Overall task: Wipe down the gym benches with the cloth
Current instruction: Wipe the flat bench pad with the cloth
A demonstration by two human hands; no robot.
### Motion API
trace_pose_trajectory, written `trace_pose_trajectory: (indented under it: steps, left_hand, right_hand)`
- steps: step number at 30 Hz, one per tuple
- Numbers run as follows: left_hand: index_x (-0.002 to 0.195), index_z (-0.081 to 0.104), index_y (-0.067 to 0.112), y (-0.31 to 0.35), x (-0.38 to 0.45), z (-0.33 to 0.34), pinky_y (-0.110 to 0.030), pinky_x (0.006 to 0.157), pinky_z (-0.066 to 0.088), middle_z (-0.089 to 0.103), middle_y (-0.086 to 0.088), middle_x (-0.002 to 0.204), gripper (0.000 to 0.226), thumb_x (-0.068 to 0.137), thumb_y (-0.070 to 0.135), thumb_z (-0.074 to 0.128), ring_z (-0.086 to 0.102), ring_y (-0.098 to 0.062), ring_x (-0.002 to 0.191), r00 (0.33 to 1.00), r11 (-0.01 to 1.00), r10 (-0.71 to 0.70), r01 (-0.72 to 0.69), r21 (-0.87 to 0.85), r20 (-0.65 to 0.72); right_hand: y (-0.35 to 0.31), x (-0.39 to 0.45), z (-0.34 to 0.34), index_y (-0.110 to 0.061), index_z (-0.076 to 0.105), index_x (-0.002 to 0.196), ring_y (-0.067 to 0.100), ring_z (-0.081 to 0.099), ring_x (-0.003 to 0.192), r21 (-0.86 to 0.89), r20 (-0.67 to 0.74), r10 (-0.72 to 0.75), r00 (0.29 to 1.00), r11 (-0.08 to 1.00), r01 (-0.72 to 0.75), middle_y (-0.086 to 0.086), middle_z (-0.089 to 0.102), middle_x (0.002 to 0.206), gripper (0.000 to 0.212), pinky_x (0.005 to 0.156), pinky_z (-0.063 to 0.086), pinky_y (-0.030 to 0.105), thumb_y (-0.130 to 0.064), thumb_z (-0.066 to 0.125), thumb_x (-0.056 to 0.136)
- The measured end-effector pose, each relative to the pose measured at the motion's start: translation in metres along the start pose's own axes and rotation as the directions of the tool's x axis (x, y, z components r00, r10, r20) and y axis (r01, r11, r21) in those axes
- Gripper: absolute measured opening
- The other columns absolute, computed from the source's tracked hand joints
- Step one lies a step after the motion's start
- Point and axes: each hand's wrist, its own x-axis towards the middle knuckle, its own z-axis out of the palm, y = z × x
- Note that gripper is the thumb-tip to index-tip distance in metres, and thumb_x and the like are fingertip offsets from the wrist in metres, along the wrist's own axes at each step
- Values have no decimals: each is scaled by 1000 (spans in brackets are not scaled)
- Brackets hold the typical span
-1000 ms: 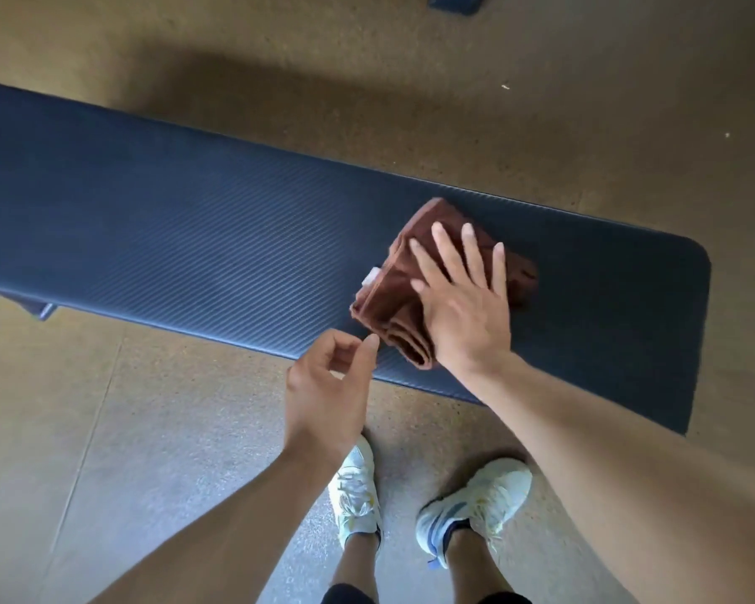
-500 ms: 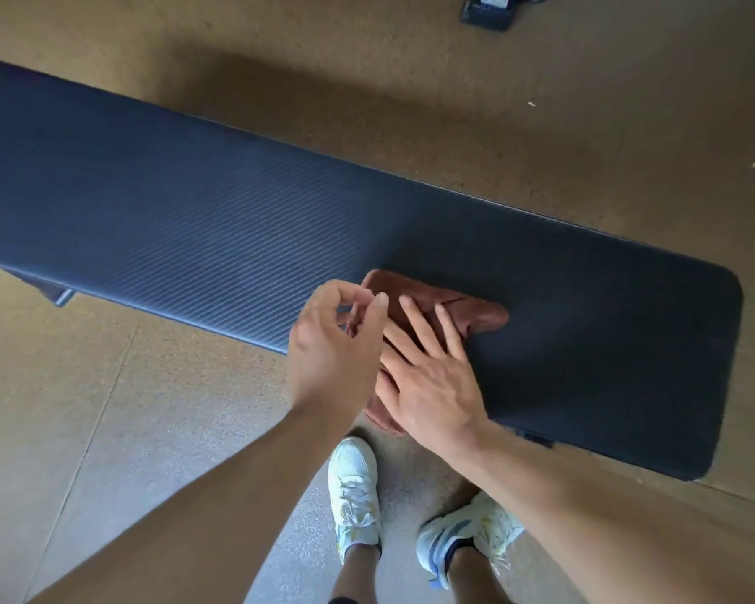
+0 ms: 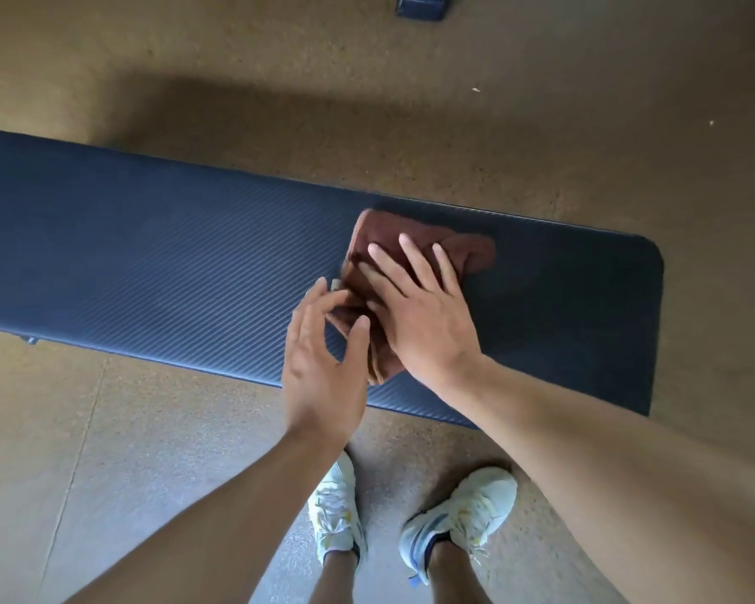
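Cloth (image 3: 463, 250) now farther up bench (image 3: 149, 272), flat right hand (image 3: 423, 324) atop, left hand (image 3: 323, 368) loosened.

A speckled tan-brown rubber floor (image 3: 541, 137) fills the view, darker in a broad shadow beyond the fingers. Far past the fingertips, at the top edge, sits a dark blue boxy object (image 3: 421, 6), only partly in view. Nearer than the fingers, a pair of pale mint-white lace-up sneakers (image 3: 460, 514) stands on the floor. A thin seam line (image 3: 77, 455) crosses the floor, left of the fingers.
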Motion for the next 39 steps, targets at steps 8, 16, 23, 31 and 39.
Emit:
trace_pose_trajectory:
  steps: [8,16,23,31,39]
  left_hand:
    - [137,51,33,35,-20,43,-19,111,26,35,21,157,45,95,48,56,29,3,145,986,998,61,-64,12,154]
    - [136,55,29,64,-7,73,-14,111,23,41,15,155,47,92,46,57,32,-2,147,980,996,92,-90,-18,174]
    - [138,53,29,64,-17,75,-5,109,19,40,17,156,55,89,54,53,27,1,148,963,991,128,-135,13,236]
    - [137,56,25,60,-41,98,-7,115,18,41,16,155,50,92,45,61,25,4,148,917,979,199,-205,-21,346]
    - [138,55,27,54,-58,105,-16,118,21,38,24,153,51,92,46,63,18,12,147,866,966,247,-254,-43,435]
  right_hand:
    - [53,-95,-1,-27,41,155,26,20,157,-31,144,-283,948,957,290,-7,34,166,50,126,17,54,-42,39,107]
    - [136,-21,-21,-31,41,155,31,21,157,-57,-19,98,995,993,-99,-5,33,166,51,126,14,57,-44,35,107]
    - [172,-86,-23,-30,36,157,31,16,158,17,-101,459,883,888,-460,-1,30,168,51,127,13,56,-43,36,108]
    - [102,-195,15,-21,38,157,35,14,157,430,-108,795,597,578,-693,6,20,170,54,123,28,56,-44,35,109]
    - [75,-230,20,-20,39,155,33,11,159,92,-49,557,829,829,-552,-1,27,168,56,124,23,57,-46,31,106]
